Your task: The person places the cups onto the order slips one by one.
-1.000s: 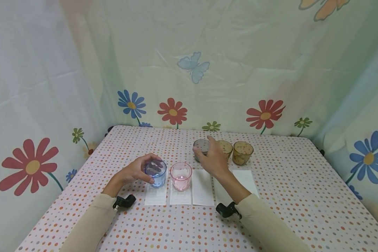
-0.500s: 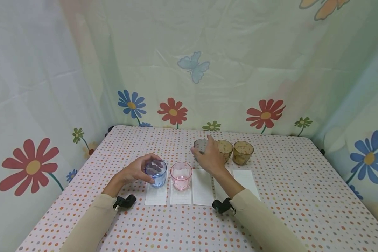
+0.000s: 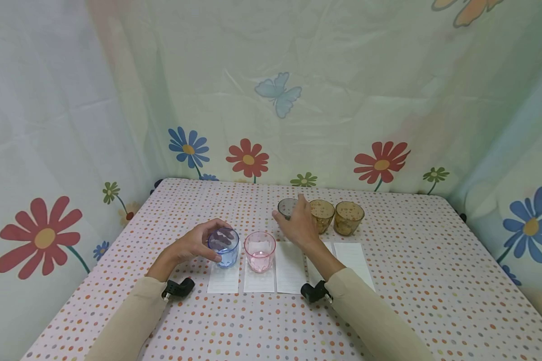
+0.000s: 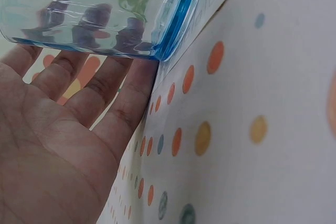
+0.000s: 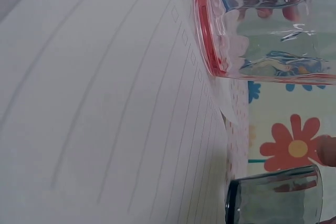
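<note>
My left hand point(image 3: 191, 243) holds a clear blue cup point(image 3: 228, 258), thumb at the near side and fingers round the back. In the left wrist view those fingers point(image 4: 107, 87) reach behind the cup's wall. Right beside it stands a clear pink cup point(image 3: 259, 258). My right hand point(image 3: 301, 225) is spread about a smoky grey cup point(image 3: 287, 206), thumb to its left and index finger at its far right, hiding much of it. In the right wrist view a fingertip point(image 5: 327, 150) shows apart from the grey cup point(image 5: 275, 198).
Two amber cups, a nearer-left one point(image 3: 322, 215) and a right one point(image 3: 349, 219), stand right of the grey cup. Several white lined paper sheets point(image 3: 291, 271) lie in a row on the dotted tablecloth point(image 3: 235, 326). A flowered curtain point(image 3: 325, 125) hangs behind the table.
My right hand and forearm have shifted slightly left about the grey cup, its thumb moving to the cup's left. The left hand and the cups look unmoved.
</note>
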The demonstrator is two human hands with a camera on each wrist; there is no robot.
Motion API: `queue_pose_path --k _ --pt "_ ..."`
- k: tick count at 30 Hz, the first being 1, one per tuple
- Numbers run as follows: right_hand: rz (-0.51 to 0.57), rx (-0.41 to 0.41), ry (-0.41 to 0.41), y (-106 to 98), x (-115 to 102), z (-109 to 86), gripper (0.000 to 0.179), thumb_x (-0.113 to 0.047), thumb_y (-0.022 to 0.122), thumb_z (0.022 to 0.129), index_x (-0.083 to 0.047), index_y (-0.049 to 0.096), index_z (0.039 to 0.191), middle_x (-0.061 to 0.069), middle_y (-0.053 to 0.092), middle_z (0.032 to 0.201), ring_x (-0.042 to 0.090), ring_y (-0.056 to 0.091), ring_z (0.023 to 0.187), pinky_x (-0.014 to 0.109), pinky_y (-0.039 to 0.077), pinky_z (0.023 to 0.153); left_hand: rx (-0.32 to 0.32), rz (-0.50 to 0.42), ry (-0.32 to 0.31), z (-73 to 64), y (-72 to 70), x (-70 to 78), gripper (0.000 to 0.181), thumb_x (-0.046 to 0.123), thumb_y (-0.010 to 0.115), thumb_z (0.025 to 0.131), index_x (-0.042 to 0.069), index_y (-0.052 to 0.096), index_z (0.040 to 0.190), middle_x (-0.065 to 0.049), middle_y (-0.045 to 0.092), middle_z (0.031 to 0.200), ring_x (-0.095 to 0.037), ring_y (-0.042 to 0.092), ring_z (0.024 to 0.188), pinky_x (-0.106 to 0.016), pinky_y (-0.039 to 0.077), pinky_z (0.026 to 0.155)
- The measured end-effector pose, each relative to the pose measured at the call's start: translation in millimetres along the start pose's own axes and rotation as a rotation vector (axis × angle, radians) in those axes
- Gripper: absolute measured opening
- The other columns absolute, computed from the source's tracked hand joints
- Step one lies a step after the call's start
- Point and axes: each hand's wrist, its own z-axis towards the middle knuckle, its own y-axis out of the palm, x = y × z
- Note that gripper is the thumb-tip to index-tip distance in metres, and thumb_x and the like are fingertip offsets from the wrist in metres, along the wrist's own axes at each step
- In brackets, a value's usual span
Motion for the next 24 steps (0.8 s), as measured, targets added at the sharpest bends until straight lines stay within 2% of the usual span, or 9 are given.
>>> queue_pose_path --k 9,14,19,24 --pt "-0.023 -0.025 0.025 -1.3 0.7 4.4 0.099 -0.054 0.062 0.095 -0.004 0.009 0.161 0.024 0.021 0.163 0.051 0.035 0.141 0.066 0.034 0.109 0.0 0.028 0.018 0.0 -0.3 -1.1 0.082 0.008 0.088 0.066 0.003 0.05 0.138 -0.018 0.054 0.138 -0.037 0.05 0.128 -0.04 0.045 0.106" --pt "-0.034 -0.034 0.01 -2.7 3.6 9.3 0.097 -0.054 0.062 0.094 -0.001 0.015 0.16 0.024 0.026 0.159 0.048 0.039 0.139 0.065 0.036 0.109 -0.008 0.025 0.02 0.8 -1.0 -0.2 0.081 0.008 0.088 0.066 0.003 0.05 0.138 -0.018 0.055 0.138 -0.037 0.051 0.127 -0.04 0.046 0.105" --pt "-0.004 -0.02 -0.01 -3.3 8.2 14.4 0.094 -0.052 0.067 0.092 -0.001 0.024 0.157 0.023 0.038 0.152 0.043 0.047 0.132 0.06 0.043 0.104 -0.012 0.016 0.024 1.1 -1.2 0.2 0.081 0.007 0.088 0.066 0.003 0.051 0.138 -0.019 0.055 0.137 -0.037 0.052 0.126 -0.037 0.047 0.103" --pt "0.033 -0.029 -0.016 -2.9 10.1 14.4 0.091 -0.048 0.07 0.091 -0.002 0.026 0.157 0.022 0.037 0.153 0.042 0.046 0.133 0.059 0.043 0.105 -0.019 -0.003 0.03 0.2 -0.7 -0.3 0.079 0.005 0.087 0.067 0.002 0.051 0.137 -0.021 0.054 0.136 -0.038 0.052 0.124 -0.038 0.049 0.1"
